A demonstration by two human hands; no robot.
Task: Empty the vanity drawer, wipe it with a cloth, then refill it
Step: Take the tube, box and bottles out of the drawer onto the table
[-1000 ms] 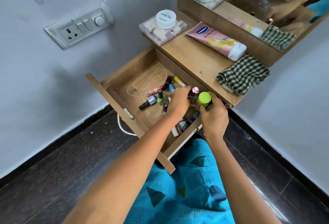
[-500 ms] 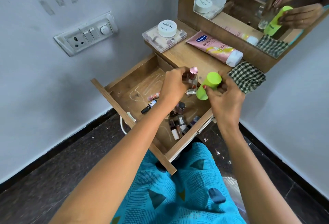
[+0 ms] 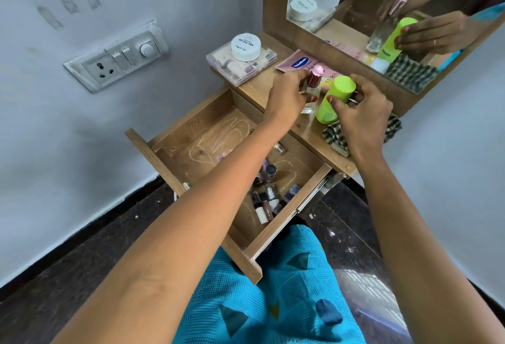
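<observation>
Two hands over vanity top (image 3: pixel 307 127), pink-capped bottle (image 3: pixel 314 81) gripped by left hand (image 3: pixel 287 97), green bottle (image 3: pixel 334 97) clasped by right hand (image 3: pixel 360 114).

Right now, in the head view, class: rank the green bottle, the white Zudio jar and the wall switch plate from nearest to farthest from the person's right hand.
From the right hand:
1. green bottle, gripped in that hand's fingers.
2. white Zudio jar, to the left, on top of the clear box.
3. wall switch plate, far left, on the wall.
</observation>
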